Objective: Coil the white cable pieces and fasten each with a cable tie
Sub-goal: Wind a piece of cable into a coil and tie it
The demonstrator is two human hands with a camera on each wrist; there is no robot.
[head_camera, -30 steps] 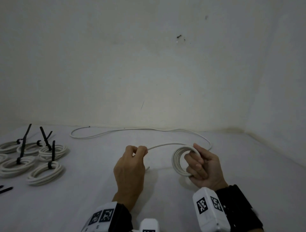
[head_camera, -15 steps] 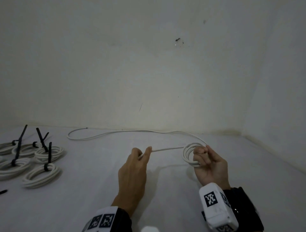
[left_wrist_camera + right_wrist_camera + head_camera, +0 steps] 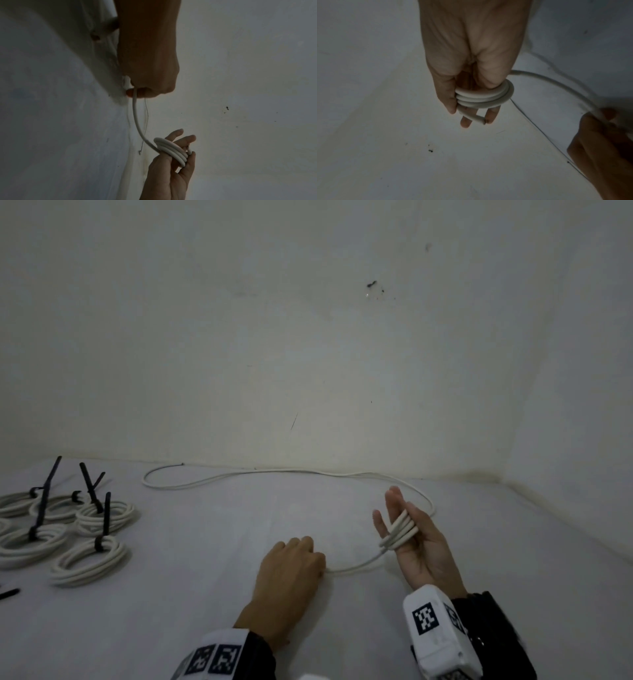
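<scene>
A white cable (image 3: 274,472) runs loose along the foot of the wall and curves round to my right hand (image 3: 400,525). That hand is palm up with straight fingers. Several turns of the cable form a coil (image 3: 402,530) around the fingers, and the thumb presses the coil (image 3: 481,97) against them. The cut cable end (image 3: 482,121) sticks out by the fingertips. My left hand (image 3: 301,556) is a fist low over the white surface, gripping the cable (image 3: 135,108) just left of the coil. A short slack stretch (image 3: 356,567) hangs between the hands.
Several finished white coils (image 3: 89,559), each bound with a black cable tie (image 3: 102,522), lie at the left. A loose black tie (image 3: 8,593) lies at the far left edge. The wall (image 3: 308,371) stands close behind, and a second wall meets it at the right.
My right hand has turned palm up and straightened its fingers inside the coil. My left hand has dropped toward the surface, so the cable between the hands now sags.
</scene>
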